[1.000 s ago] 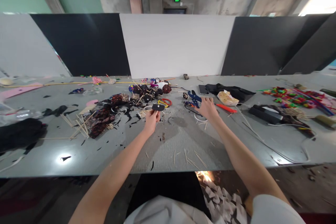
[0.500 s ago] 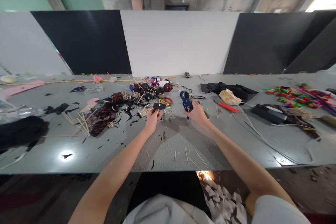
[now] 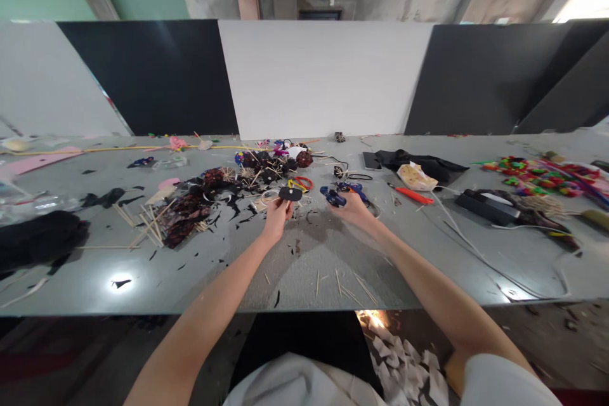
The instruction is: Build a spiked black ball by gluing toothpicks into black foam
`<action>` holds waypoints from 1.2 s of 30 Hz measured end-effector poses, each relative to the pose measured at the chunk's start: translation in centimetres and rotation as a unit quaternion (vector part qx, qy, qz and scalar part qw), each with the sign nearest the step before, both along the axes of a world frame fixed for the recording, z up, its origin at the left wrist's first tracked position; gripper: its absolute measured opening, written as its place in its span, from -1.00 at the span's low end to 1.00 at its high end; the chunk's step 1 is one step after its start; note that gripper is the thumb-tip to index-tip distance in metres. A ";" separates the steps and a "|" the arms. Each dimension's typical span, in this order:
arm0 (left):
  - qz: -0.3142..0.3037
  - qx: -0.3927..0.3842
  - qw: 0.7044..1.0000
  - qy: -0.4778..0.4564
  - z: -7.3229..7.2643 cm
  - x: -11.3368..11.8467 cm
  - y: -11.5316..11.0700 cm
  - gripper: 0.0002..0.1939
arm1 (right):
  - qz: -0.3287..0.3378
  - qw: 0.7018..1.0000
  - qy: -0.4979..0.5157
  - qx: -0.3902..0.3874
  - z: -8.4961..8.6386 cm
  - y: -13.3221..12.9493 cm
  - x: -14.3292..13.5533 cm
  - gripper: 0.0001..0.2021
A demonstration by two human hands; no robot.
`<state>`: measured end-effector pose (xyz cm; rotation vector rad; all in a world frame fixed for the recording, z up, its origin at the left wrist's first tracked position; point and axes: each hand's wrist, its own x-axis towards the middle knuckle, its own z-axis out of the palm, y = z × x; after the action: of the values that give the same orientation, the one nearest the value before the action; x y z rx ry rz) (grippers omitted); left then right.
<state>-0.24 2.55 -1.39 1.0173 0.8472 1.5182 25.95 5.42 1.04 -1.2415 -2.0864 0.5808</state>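
My left hand (image 3: 276, 217) pinches a small flat black piece (image 3: 290, 193) with a white dot on it. To its right, my right hand (image 3: 354, 209) is closed around a blue tool with an orange part, which looks like a glue gun (image 3: 335, 196). The glue gun lies low and sideways, with a gap between it and the black piece. Just behind my left hand are yellow and red-handled scissors (image 3: 304, 183). A small dark bundle (image 3: 339, 171) and a black loop (image 3: 360, 176) sit behind the glue gun.
Dark crumpled balls with wooden sticks (image 3: 185, 209) spread over the left of the table (image 3: 190, 285). On the right are an orange cutter (image 3: 413, 194), a phone (image 3: 372, 161), black cloth (image 3: 419, 163), a black box (image 3: 490, 204) and a white cable (image 3: 469, 244). Loose sticks lie in front.
My right hand has tilted the glue gun from nearly upright to lying sideways and lower. The black piece in my left hand has turned slightly and shows more of its face.
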 end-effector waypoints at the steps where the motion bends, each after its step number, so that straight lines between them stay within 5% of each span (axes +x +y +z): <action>1: -0.001 0.003 1.000 -0.002 0.1 0.0 -0.1 -0.51 | -0.010 1.000 0.009 0.014 0.3 -0.3 -0.1 -0.72; 5: -0.032 0.020 0.999 -0.023 0.7 0.3 -0.7 -0.47 | 0.083 0.995 -0.018 -0.056 2.8 -2.0 -0.2 -0.58; 10: -0.078 0.017 0.995 -0.066 1.4 0.7 -1.6 -0.45 | 0.271 0.940 -0.049 -0.200 6.0 -4.5 -0.7 -0.51; 23: -0.043 -0.025 0.994 -0.093 2.7 1.6 -2.4 -0.46 | 0.222 0.947 -0.061 -0.223 6.0 -6.4 -2.9 -0.41; 36: -0.052 -0.021 0.997 -0.049 1.6 2.0 -2.4 -0.40 | 0.202 0.953 -0.041 -0.224 5.5 -6.1 -2.9 -0.39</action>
<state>1.72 0.17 0.24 0.9351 0.7438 1.4448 23.02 -0.65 6.57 -1.0788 -2.3785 1.2644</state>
